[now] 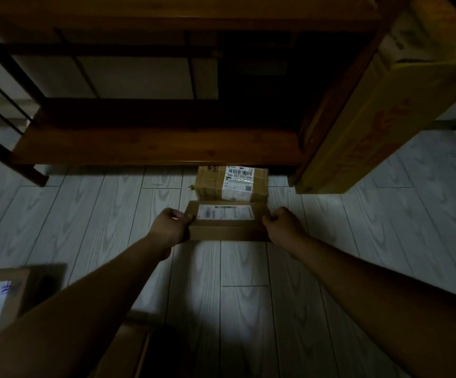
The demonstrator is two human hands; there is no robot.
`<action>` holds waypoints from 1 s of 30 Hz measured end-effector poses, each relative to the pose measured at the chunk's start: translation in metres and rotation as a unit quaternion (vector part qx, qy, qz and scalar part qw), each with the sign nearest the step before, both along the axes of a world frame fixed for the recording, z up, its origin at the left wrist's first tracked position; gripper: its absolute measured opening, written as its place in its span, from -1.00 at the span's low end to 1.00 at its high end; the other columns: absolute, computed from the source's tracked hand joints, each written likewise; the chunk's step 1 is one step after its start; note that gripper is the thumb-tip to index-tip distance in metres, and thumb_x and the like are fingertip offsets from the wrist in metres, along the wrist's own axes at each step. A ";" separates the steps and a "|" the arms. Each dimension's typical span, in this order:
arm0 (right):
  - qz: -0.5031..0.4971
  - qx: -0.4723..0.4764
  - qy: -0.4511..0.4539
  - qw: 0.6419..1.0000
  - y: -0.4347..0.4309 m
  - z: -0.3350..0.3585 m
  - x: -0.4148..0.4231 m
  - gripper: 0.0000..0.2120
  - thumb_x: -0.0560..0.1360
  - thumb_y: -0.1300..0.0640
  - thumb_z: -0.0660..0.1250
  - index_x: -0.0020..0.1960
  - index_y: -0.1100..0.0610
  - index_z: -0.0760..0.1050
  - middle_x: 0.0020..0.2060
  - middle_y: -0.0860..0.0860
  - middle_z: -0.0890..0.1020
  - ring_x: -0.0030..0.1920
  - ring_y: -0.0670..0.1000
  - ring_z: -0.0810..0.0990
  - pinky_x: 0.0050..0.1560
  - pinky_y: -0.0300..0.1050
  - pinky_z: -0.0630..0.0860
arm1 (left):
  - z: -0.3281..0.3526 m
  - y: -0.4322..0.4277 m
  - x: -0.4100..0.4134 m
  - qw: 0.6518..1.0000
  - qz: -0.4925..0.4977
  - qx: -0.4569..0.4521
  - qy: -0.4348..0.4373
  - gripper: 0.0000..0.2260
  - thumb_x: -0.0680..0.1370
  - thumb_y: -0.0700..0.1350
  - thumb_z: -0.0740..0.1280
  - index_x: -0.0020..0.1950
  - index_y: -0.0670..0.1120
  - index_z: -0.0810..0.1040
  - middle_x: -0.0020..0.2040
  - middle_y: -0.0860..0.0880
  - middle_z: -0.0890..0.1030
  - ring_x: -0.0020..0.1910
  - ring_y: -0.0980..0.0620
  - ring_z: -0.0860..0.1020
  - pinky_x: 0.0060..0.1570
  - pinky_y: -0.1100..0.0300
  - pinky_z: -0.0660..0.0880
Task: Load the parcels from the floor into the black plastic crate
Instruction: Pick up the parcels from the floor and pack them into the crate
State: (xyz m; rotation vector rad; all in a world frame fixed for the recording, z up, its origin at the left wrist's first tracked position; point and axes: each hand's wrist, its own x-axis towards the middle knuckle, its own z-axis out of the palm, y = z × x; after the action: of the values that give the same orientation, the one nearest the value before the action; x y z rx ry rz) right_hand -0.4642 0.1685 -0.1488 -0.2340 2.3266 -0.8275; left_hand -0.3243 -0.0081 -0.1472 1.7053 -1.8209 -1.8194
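A flat brown cardboard parcel [227, 222] with a white label lies on the pale wood-pattern floor in the middle of the view. My left hand [171, 226] grips its left end and my right hand [282, 227] grips its right end. Just behind it, touching or nearly so, sits a second taped brown parcel [231, 183] with a barcode label, against the base of a wooden shelf. The black plastic crate is not in view.
A dark wooden shelf unit [156, 143] stands behind the parcels. A long yellow-brown carton [379, 115] leans at the right. Another labelled cardboard box [5, 298] sits at the lower left, and a brown box edge [128, 350] shows at the bottom.
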 end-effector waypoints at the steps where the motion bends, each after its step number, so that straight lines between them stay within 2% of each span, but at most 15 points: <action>1: 0.002 0.000 -0.002 1.000 -0.001 -0.003 0.000 -0.69 0.59 0.09 0.23 0.30 0.16 0.36 0.07 0.13 0.56 -0.13 0.06 0.57 -0.26 -0.17 0.47 | -0.002 -0.004 0.003 1.000 -0.006 0.004 0.008 -0.70 0.50 -0.17 0.39 0.18 -0.13 0.40 0.08 -0.23 0.54 -0.09 -0.14 0.56 -0.16 0.03 0.58; 3: 0.004 0.000 -0.011 1.000 -0.004 -0.007 0.003 -0.58 0.56 0.14 0.26 0.38 0.11 0.26 0.19 0.14 0.51 -0.04 0.08 0.57 -0.22 -0.13 0.51 | -0.004 -0.011 0.012 0.998 -0.049 0.039 0.016 -0.33 0.46 -0.30 0.40 0.49 -0.13 0.15 0.08 -0.20 0.52 -0.08 -0.13 0.55 -0.16 0.07 0.55; 5: 0.020 -0.002 -0.019 1.000 -0.006 -0.009 0.008 -0.40 0.55 0.19 0.27 0.51 0.05 0.09 0.31 0.16 0.44 0.13 0.17 0.55 -0.14 -0.08 0.54 | -0.003 -0.012 0.020 0.994 -0.094 0.047 0.009 -0.21 0.44 -0.38 0.38 0.54 -0.11 0.02 0.10 -0.16 0.53 -0.06 -0.10 0.55 -0.17 0.09 0.53; 7: 0.038 -0.014 -0.020 0.999 -0.006 -0.010 0.015 -0.30 0.54 0.24 0.27 0.55 -0.01 -0.01 0.39 0.13 0.39 0.27 0.20 0.47 0.03 -0.01 0.55 | -0.003 -0.012 0.026 0.992 -0.121 0.025 0.011 -0.22 0.44 -0.43 0.35 0.53 -0.02 0.08 0.02 -0.06 0.51 -0.08 -0.06 0.53 -0.24 0.10 0.54; 9: 0.050 -0.022 -0.008 0.998 -0.007 -0.010 0.019 -0.28 0.53 0.26 0.28 0.56 -0.02 -0.01 0.42 0.11 0.36 0.35 0.19 0.40 0.24 0.11 0.48 | -0.004 -0.011 0.029 0.990 -0.139 -0.011 0.013 -0.23 0.44 -0.43 0.34 0.51 0.05 0.11 -0.01 -0.01 0.45 -0.03 -0.08 0.51 -0.28 0.09 0.56; 13: 0.050 -0.030 0.013 0.998 -0.014 0.003 0.017 -0.26 0.54 0.25 0.27 0.56 -0.04 -0.05 0.44 0.10 0.33 0.37 0.19 0.38 0.25 0.17 0.47 | 0.005 -0.012 0.031 0.987 -0.141 -0.040 0.062 -0.24 0.47 -0.39 0.33 0.53 0.08 0.07 0.16 -0.03 0.40 0.14 -0.12 0.48 -0.04 -0.08 0.59; 15: 0.055 -0.030 0.031 0.998 -0.019 0.025 0.017 -0.28 0.55 0.24 0.24 0.56 -0.07 -0.07 0.46 0.09 0.31 0.38 0.17 0.37 0.27 0.15 0.46 | 0.029 -0.011 0.033 0.989 -0.109 -0.043 0.092 -0.28 0.51 -0.37 0.29 0.54 0.07 0.06 0.18 0.00 0.37 0.13 -0.08 0.46 -0.06 -0.02 0.58; 18: 0.081 -0.009 0.041 0.996 -0.025 0.089 0.024 -0.27 0.57 0.21 0.21 0.56 -0.11 -0.13 0.49 0.07 0.25 0.38 0.17 0.38 0.26 0.09 0.47 | 0.089 -0.006 0.048 0.993 -0.031 -0.018 0.113 -0.38 0.55 -0.34 0.25 0.53 0.03 0.13 0.26 0.01 0.37 0.14 -0.08 0.46 -0.15 0.13 0.56; 21: 0.120 -0.001 0.049 0.992 -0.029 0.182 0.041 -0.27 0.59 0.20 0.20 0.56 -0.09 -0.19 0.53 0.05 0.16 0.40 0.16 0.35 0.31 0.08 0.43 | 0.173 -0.005 0.071 0.995 -0.001 -0.009 0.103 -0.43 0.54 -0.34 0.26 0.50 -0.01 0.20 0.35 -0.04 0.39 0.20 -0.13 0.49 -0.07 0.08 0.56; 24: 0.147 0.010 0.051 0.988 -0.028 0.285 0.067 -0.29 0.61 0.18 0.19 0.56 -0.04 -0.20 0.55 0.06 0.08 0.46 0.14 0.24 0.34 -0.01 0.33 | 0.277 -0.006 0.096 0.995 0.021 0.005 0.097 -0.47 0.54 -0.35 0.27 0.46 -0.04 0.25 0.26 -0.05 0.45 0.08 -0.11 0.52 -0.14 0.08 0.57; 27: 0.133 0.003 0.018 0.991 -0.025 0.387 0.097 -0.29 0.61 0.18 0.19 0.56 -0.06 -0.18 0.55 0.04 0.08 0.49 0.13 0.19 0.39 0.03 0.29 | 0.387 -0.012 0.129 0.997 0.013 0.011 0.082 -0.51 0.52 -0.33 0.30 0.41 -0.02 0.32 0.21 -0.06 0.50 -0.03 -0.04 0.55 -0.19 0.08 0.57; 30: 0.127 -0.026 -0.009 0.992 -0.021 0.481 0.128 -0.26 0.59 0.17 0.23 0.57 -0.10 -0.17 0.55 0.01 0.06 0.52 0.11 0.13 0.46 0.10 0.23 | 0.489 -0.016 0.161 0.997 0.013 0.007 0.076 -0.53 0.52 -0.34 0.29 0.38 -0.03 0.34 0.22 -0.10 0.51 -0.04 -0.07 0.57 -0.17 0.05 0.57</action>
State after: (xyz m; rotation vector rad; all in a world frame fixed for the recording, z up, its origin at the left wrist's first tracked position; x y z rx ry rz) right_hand -0.3362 0.1476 0.3321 -0.5313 2.2029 -0.7579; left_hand -0.1633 -0.0239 0.3416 1.5416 -1.7216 -1.8991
